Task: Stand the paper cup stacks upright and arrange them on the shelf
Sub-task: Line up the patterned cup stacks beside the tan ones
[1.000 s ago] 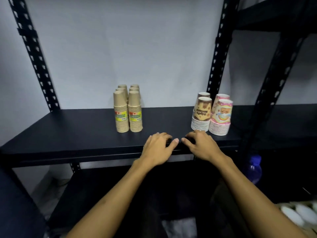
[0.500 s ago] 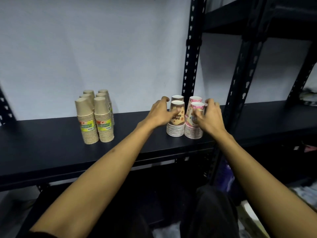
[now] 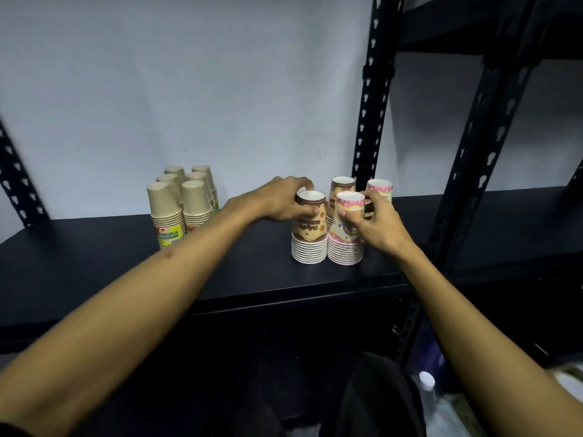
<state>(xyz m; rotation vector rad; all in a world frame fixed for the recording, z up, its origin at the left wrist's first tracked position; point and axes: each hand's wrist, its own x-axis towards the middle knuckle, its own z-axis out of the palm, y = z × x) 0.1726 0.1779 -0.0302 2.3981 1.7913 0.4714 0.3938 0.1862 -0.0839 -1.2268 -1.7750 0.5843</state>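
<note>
- While both arms reach over the black shelf (image 3: 94, 266), your left hand (image 3: 277, 200) curls round the top of the front brown cup stack (image 3: 310, 228), thumb on its near side.
- Your right hand (image 3: 375, 225) pinches the front pink cup stack (image 3: 345, 234) just beside it; both stand upright, rims down.
- Behind them stand a second brown stack (image 3: 342, 187) and a second pink stack (image 3: 380, 187).
- Well apart to the left, six plain kraft stacks (image 3: 179, 206) stand in two rows.
</note>
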